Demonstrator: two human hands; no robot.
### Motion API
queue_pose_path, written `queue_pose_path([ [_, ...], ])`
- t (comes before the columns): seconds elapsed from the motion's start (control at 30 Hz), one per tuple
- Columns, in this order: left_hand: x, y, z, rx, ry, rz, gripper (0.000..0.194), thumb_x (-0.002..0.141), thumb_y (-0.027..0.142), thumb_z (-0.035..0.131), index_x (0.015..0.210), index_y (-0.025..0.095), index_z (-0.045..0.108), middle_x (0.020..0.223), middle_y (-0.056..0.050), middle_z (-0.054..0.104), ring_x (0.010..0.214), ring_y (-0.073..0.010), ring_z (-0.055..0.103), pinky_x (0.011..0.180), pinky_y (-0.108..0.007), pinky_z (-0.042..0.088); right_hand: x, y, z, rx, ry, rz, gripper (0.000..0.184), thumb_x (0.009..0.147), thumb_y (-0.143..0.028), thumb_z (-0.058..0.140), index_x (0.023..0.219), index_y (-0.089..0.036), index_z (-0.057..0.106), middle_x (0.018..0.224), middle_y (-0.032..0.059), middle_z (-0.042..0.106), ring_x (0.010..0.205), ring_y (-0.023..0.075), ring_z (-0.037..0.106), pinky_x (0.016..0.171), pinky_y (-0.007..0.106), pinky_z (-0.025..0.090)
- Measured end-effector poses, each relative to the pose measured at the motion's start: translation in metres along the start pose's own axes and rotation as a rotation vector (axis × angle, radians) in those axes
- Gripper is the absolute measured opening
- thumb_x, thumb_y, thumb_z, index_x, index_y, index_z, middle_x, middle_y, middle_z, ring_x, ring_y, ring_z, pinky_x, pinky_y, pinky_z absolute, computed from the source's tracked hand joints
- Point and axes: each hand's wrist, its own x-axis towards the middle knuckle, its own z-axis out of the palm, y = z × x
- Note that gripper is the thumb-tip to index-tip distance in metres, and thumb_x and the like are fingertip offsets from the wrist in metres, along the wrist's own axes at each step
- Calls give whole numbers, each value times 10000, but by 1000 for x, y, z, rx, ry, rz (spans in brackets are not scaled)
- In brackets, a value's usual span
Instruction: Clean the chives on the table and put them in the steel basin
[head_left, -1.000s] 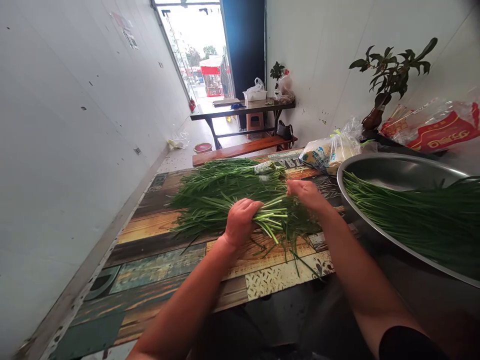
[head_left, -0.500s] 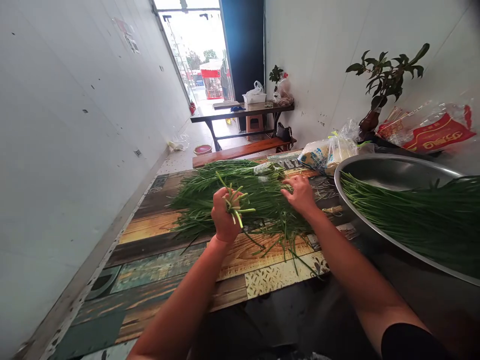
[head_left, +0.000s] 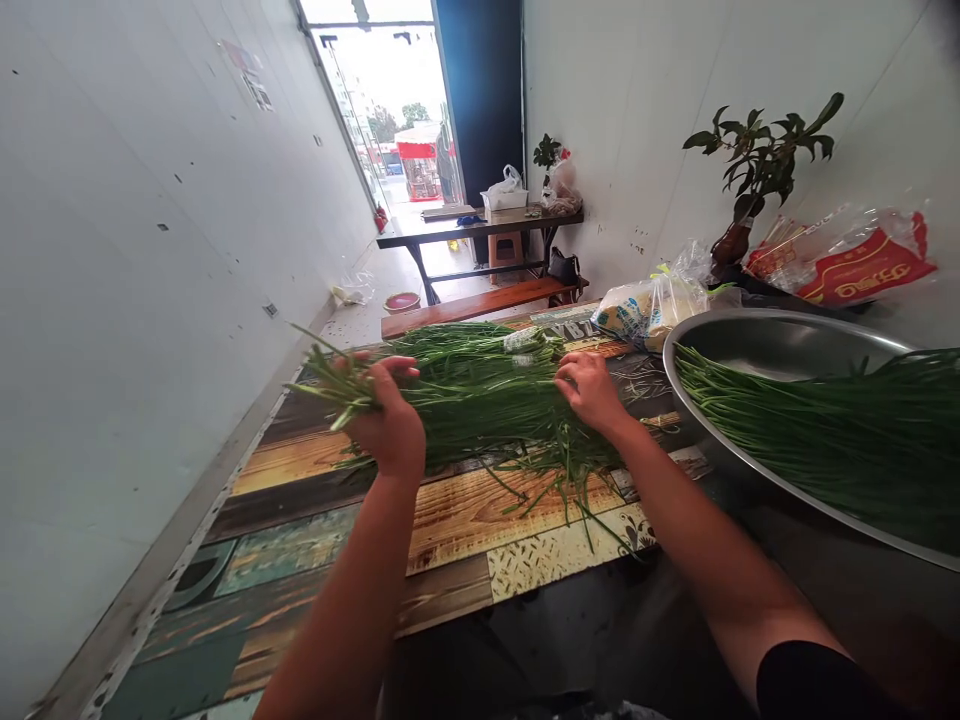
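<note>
Desk (head_left: 465, 510) carries the greens pile (head_left: 487, 412). Left hand (head_left: 390, 428) wraps a bunch (head_left: 337, 384) near its pale ends; a loose grip could shed some. Right hand (head_left: 589, 390) half-curled at pile's right end, can't tell if pinching. Loose scraps (head_left: 572, 462) nearby could get swept in.

2 bare forearms (head_left: 686, 515) stretched forward, left hand (head_left: 386, 420) clasped, right hand (head_left: 591, 390) half curled, hands apart
</note>
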Motion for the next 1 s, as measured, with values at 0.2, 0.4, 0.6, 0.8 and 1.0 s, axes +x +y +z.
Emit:
queue_pose_path([
  [0.2, 28, 2, -11, 194, 277, 241, 110, 918, 235, 400, 864, 182, 480, 789, -4, 588, 630, -114, 573, 666, -288, 513, 5, -6, -16, 216, 77, 28, 193, 881, -305, 465, 876, -178, 610, 1147, 125, 629, 1121, 244, 523, 991, 407, 346],
  [0.4, 32, -21, -16, 380, 39, 352, 194, 835, 229, 554, 1018, 189, 602, 804, -23, 611, 786, -174, 603, 809, -341, 478, 2, -11, -19, 506, -45, 216, 277, 821, -427, 541, 859, -178, 657, 823, 38, 691, 766, 170, 604, 727, 290, 458],
  [0.6, 13, -20, -2, 432, -352, 488, 229, 784, 220, 602, 996, 204, 687, 811, -35, 683, 744, -181, 621, 779, -320, 485, 2, -13, -24, 450, 27, 147, 182, 796, -326, 590, 833, -187, 700, 853, 47, 713, 838, 191, 635, 786, 311, 470],
  [0.8, -41, -12, 26, 385, -780, 569, 285, 881, 246, 530, 1145, 229, 636, 1081, -69, 689, 967, -195, 632, 863, -318, 491, -1, -26, -26, 415, -83, -156, 221, 826, -187, 522, 907, -216, 725, 932, 46, 708, 895, 175, 635, 860, 322, 471],
  [1.0, -55, -14, 34, 448, -872, 511, 287, 821, 101, 487, 999, 212, 683, 917, -44, 697, 845, -174, 620, 779, -284, 494, -3, -23, -23, 255, -36, -118, 215, 809, -217, 589, 978, -222, 722, 955, 48, 736, 909, 207, 646, 907, 371, 443],
])
